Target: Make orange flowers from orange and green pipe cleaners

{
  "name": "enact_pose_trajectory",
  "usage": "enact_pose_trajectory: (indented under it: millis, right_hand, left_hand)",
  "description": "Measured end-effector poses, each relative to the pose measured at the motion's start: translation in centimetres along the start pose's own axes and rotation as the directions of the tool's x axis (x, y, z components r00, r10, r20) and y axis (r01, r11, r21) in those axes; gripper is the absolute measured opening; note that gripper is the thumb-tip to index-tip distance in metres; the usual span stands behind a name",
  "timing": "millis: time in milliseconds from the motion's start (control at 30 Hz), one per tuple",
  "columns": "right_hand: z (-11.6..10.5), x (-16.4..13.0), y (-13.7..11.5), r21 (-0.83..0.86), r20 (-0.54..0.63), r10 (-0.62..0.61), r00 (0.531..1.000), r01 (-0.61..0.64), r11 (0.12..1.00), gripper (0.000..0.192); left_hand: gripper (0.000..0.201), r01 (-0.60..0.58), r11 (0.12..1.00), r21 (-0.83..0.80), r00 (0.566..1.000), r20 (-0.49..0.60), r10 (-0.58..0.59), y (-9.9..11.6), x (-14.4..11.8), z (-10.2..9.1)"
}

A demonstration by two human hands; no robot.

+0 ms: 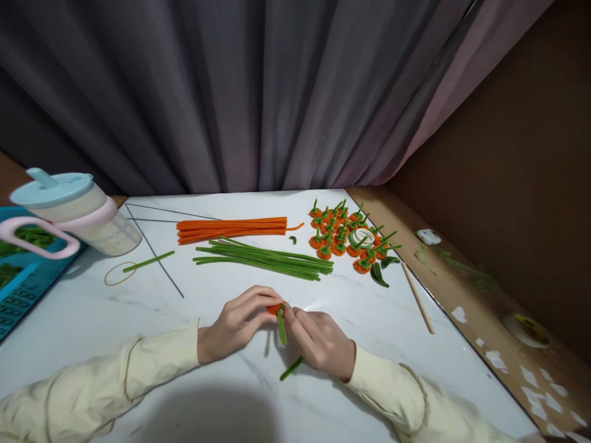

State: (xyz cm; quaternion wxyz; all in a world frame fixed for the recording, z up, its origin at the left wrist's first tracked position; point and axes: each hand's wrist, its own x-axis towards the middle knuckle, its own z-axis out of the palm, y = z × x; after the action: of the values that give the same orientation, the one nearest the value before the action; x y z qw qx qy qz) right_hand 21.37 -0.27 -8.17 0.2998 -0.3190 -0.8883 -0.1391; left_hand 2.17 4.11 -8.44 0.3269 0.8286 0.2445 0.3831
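Orange pipe-cleaner piece point(276, 308) pinched between both hands' fingers point(258, 299).

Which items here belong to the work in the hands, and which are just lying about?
In use:
- left hand and right hand on a small orange piece with a green stem
- orange pipe cleaners
- green pipe cleaners
- finished orange pieces

Lying about:
- lidded jug
- rubber band
- wooden stick
- blue tray
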Motion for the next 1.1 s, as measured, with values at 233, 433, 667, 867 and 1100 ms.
enact_pose_trajectory:
  millis: [233, 433, 667, 867, 1100]
  right_hand:
    - [-0.6, 0.5, 0.1, 0.273, 0.152, 0.215, 0.965, -0.250, 0.929, 0.018]
    - [-0.6, 0.5, 0.2, 0.271, 0.215, 0.258, 0.942, -0.312, 0.911, 0.013]
    - [-0.3, 0.3, 0.0, 0.481, 0.357, 0.372, 0.857, -0.510, 0.713, 0.016]
    - [-0.3, 1.2, 1.0, 0.762, 0.611, 0.571, 0.549, -0.604, -0.234, 0.025]
    - [1.3, 0.7, 1.7, 0.682, 0.713, 0.452, 0.536, -0.383, -0.623, 0.025]
  left_hand:
    - [0.020, -0.063, 0.997, 0.038, 0.998, 0.005, 0.063, -0.3, -0.1, 0.0]
    - [0.024, -0.117, 0.991, 0.060, 0.993, 0.026, 0.115, -0.6, -0.2, 0.2]
    - [0.028, -0.150, 0.988, 0.035, 0.988, 0.029, 0.149, -0.4, -0.4, 0.4]
    - [0.032, 0.041, 0.999, -0.029, 0.999, -0.002, -0.041, 1.0, 1.3, -0.7]
    - [0.033, 0.112, 0.993, -0.031, 0.994, 0.022, -0.111, 1.7, 1.8, -0.6]
